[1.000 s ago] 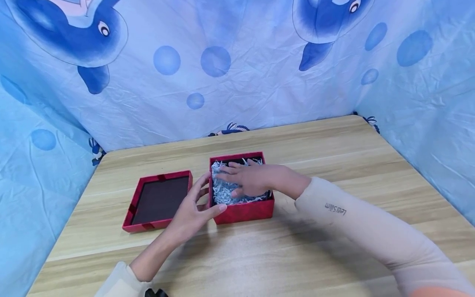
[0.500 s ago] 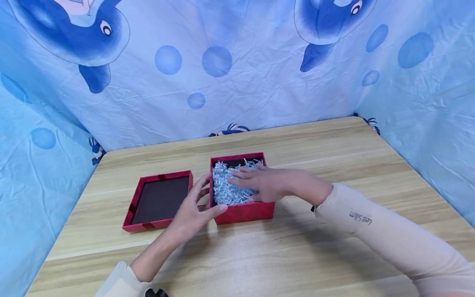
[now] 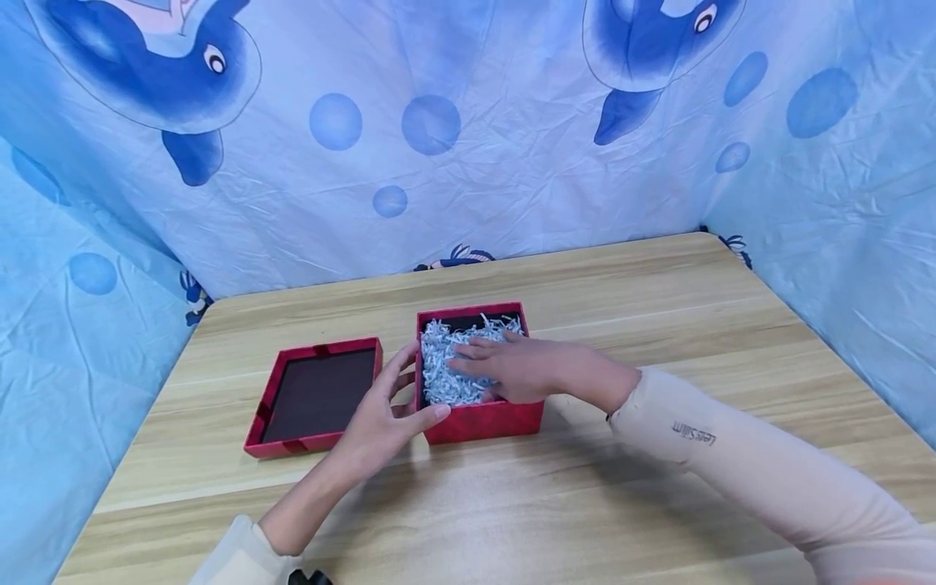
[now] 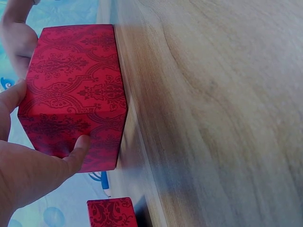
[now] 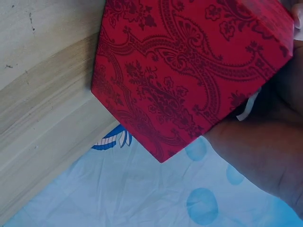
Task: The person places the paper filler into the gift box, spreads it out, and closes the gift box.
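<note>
A red patterned gift box (image 3: 486,422) sits without its lid on the wooden table, filled with pale blue shredded paper (image 3: 443,361). My left hand (image 3: 376,429) holds its near left corner, the thumb on the front wall and the fingers along the left side; the left wrist view shows the thumb (image 4: 78,150) against the patterned wall. From the right, my right hand (image 3: 517,370) reaches over the rim and lays its spread fingers on the shreds. In the right wrist view the box wall (image 5: 165,71) hides most of that hand's fingers.
The red box lid (image 3: 314,398) lies with its dark inside up, left of the box and close behind my left hand. A blue cloth (image 3: 512,187) printed with dolphins hangs behind and beside the table (image 3: 658,325).
My right hand has shifted right across the paper, from the middle of the box toward its right side, uncovering more shreds. The left hand keeps its hold on the corner.
</note>
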Motion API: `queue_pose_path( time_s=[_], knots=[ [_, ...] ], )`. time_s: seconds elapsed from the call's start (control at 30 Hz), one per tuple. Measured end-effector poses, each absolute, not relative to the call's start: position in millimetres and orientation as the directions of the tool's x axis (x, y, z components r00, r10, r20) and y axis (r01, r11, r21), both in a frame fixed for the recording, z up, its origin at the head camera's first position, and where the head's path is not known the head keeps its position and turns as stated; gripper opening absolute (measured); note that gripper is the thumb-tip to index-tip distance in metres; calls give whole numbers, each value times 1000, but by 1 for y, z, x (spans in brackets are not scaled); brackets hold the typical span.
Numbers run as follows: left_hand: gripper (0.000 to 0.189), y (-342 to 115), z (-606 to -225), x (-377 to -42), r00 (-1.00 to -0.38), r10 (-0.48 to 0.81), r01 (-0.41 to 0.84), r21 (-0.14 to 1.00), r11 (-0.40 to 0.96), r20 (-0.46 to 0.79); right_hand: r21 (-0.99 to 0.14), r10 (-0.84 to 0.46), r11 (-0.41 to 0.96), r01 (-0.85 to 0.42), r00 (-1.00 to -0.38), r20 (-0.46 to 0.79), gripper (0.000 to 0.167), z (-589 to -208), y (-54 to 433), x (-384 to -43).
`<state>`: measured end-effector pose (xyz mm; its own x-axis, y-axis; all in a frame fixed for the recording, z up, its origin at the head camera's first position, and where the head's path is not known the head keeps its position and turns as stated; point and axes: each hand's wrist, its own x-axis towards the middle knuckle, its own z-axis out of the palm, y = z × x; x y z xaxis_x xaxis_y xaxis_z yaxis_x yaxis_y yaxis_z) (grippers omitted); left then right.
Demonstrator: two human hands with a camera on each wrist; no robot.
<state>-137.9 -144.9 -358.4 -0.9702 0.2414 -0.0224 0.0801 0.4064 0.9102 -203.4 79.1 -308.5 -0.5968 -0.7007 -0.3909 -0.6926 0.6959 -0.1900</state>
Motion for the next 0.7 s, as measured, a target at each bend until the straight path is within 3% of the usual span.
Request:
queue_pose_path(
  time_s=[0.4,0.7],
  knots=[
    [91,-146,-359,-138,-969,248,88,912,401,-16,-265,-764,643,-718,-625,-161,69,-289,90,-203],
    [92,-147,-359,-140,-966,257,106,909,402,-1,-285,-768,637,-716,-623,-148,71,-292,92,-201]
  ],
)
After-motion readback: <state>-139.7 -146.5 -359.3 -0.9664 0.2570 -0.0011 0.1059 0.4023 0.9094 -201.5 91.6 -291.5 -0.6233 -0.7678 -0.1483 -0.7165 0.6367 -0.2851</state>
